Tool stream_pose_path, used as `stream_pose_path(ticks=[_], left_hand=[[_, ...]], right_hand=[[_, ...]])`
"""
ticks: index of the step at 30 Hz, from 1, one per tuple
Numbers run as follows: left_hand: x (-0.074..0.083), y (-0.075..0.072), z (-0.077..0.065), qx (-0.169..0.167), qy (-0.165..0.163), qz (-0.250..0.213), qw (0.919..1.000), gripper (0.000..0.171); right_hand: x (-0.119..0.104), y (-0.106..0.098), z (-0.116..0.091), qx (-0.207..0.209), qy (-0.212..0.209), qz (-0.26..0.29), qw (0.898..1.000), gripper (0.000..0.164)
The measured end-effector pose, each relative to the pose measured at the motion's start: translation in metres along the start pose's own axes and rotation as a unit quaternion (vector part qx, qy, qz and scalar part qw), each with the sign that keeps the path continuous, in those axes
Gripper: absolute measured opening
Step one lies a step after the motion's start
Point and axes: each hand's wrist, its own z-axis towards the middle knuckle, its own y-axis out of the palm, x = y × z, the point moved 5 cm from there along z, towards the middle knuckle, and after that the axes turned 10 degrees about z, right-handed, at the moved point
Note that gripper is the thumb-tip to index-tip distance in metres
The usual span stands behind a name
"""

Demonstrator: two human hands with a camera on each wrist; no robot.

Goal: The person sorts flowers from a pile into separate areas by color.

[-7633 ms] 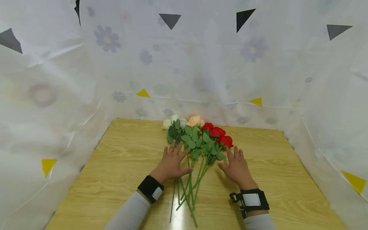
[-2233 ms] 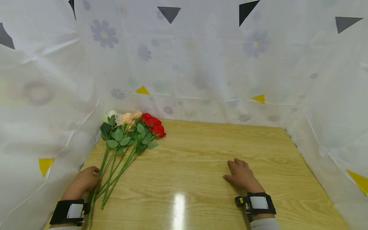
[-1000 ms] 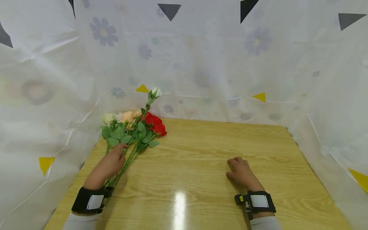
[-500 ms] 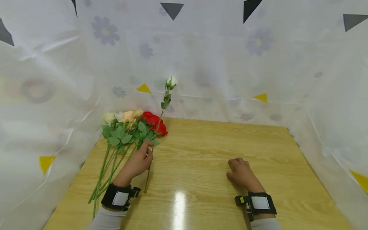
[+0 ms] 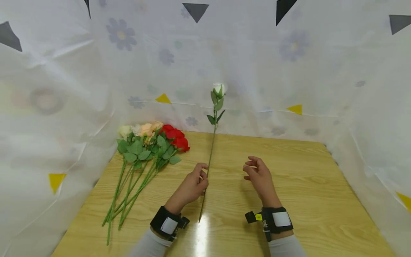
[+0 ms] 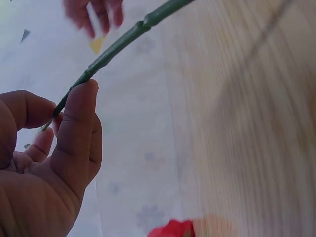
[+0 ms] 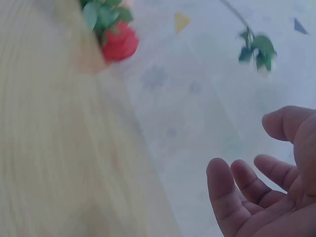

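Observation:
My left hand (image 5: 192,184) pinches the thin green stem of a white rose (image 5: 219,90) between thumb and fingers. The rose stands nearly upright over the middle of the table, its bloom at the top and the stem's lower end pointing toward me. Up close in the left wrist view, the stem (image 6: 116,47) runs up past the fingertips. My right hand (image 5: 260,178) hovers to the right of the stem, apart from it, with relaxed, slightly bent fingers and nothing in them. In the right wrist view, leaves of the rose (image 7: 259,49) show beyond that hand.
A bunch of roses lies on the left of the wooden table (image 5: 308,185): red roses (image 5: 176,137), peach roses (image 5: 146,130) and white roses (image 5: 125,132), their green stems (image 5: 128,196) crossing toward me. Behind the table hangs a pale curtain (image 5: 244,64) with flower prints and pennants.
Earlier the whole bunch was shifted from the middle to the left. My left hand has since drawn one white rose out and carried it right. My right hand has risen and moved slightly left.

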Motion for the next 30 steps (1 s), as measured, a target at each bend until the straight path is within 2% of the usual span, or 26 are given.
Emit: stream_pose_path(ticks=[3,8,11,15,21,30], left_hand=[[0.009,0.017,0.005,-0.008,0.023,0.014,0.9996,0.035],[0.014,0.038,0.010,-0.010,0.050,0.050,0.9975,0.036],[0.016,0.045,0.010,0.000,0.069,0.096,0.9930,0.037],[0.020,0.052,0.010,0.011,0.082,0.145,0.9859,0.040],[0.025,0.059,0.009,0.004,0.074,0.148,0.9862,0.042],[0.023,0.065,0.010,-0.001,0.063,0.142,0.9878,0.042]], right_hand=[[-0.016,0.014,0.001,-0.002,-0.012,0.033,0.999,0.050],[-0.033,0.036,0.002,-0.025,-0.041,0.060,0.997,0.052],[-0.038,0.043,0.001,-0.037,-0.044,0.062,0.996,0.054],[-0.040,0.047,-0.001,-0.035,-0.040,0.034,0.998,0.054],[-0.040,0.047,-0.003,-0.019,-0.057,-0.008,0.998,0.050],[-0.037,0.043,-0.004,-0.010,-0.059,-0.018,0.998,0.050]])
